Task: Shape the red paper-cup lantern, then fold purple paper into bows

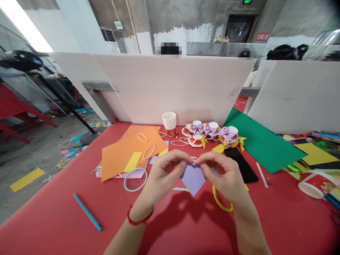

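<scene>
My left hand (162,173) and my right hand (225,177) meet above the red table (79,226), both pinching the top edge of a small purple paper piece (193,179). The paper hangs point-down between them, a little above the tabletop. Just under my right hand lies a yellow ring (220,203). A white tape ring (135,180) sits to the left of my left hand. A red string bracelet circles my left wrist.
Orange sheets (127,152) and yellow scraps lie at left, a stack of paper cups (169,124) and finished cup-and-bow pieces (211,132) at the back. A black phone (240,164), green sheet (260,141), blue pen (87,211) and white partition boards surround the table.
</scene>
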`<state>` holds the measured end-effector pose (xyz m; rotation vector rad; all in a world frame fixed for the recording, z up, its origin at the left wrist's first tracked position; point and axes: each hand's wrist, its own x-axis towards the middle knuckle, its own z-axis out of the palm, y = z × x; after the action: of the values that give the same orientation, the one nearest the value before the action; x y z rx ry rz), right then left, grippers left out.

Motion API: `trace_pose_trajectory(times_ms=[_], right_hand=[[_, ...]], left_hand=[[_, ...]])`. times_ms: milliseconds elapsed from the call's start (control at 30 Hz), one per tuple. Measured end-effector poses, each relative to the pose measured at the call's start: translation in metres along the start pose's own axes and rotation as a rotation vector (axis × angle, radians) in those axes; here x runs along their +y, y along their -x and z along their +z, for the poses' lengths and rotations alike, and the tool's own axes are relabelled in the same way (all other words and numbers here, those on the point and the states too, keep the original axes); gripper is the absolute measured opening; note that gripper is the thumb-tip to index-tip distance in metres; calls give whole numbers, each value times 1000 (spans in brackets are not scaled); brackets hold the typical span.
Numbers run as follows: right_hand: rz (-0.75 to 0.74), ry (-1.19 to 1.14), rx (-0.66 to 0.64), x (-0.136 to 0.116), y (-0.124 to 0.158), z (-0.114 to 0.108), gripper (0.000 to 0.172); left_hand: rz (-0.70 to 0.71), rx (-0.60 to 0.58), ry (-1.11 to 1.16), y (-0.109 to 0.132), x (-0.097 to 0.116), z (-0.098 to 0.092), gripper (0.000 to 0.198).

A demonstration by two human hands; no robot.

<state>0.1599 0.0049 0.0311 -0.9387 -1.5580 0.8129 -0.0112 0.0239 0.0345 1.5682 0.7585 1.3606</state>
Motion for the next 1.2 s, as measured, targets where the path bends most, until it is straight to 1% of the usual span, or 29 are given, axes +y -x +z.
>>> trace_pose_trajectory(times_ms=[133, 200, 300, 367, 500, 600, 733, 767, 833, 900, 933, 1000, 1100, 1200], right_hand=[[48, -62, -7, 2, -1, 2, 17], [62, -65, 5, 3, -2, 3, 17], [56, -71, 21, 4, -3, 6, 10], [66, -92, 44, 5, -4, 7, 4], [136, -121, 81, 4, -6, 7, 7], [176, -123, 42, 3, -5, 8, 11], [199, -113, 25, 2, -2, 13, 15], [191, -102, 31, 2, -1, 15, 16], [168, -69, 53, 2, 1, 17, 17], [155, -44, 69, 2, 1, 18, 17], [150, -33, 73, 1, 2, 17, 17], [131, 7, 61, 0, 2, 16, 17], [81, 85, 3, -2, 1, 13, 15], [59, 93, -43, -3, 1, 9, 15]], left_hand=[[54, -8, -51, 3, 3, 2, 24], [99, 2, -114, 5, 3, 4, 21], [166, 45, -223, 8, 0, 6, 14], [200, 59, -269, 8, -4, 4, 13], [251, 59, -277, 8, -9, 0, 18], [225, 43, -211, 9, -8, 0, 19], [125, 118, -169, 7, -6, 7, 13], [90, 110, -180, 6, -6, 8, 10], [18, 37, -206, 4, -6, 9, 7], [-21, -36, -212, 3, -7, 8, 14], [-22, -53, -205, 2, -7, 7, 17], [0, -50, -177, 2, -8, 4, 18], [29, -59, -140, 2, -9, 2, 18], [78, -86, -135, 2, -9, 3, 19]])
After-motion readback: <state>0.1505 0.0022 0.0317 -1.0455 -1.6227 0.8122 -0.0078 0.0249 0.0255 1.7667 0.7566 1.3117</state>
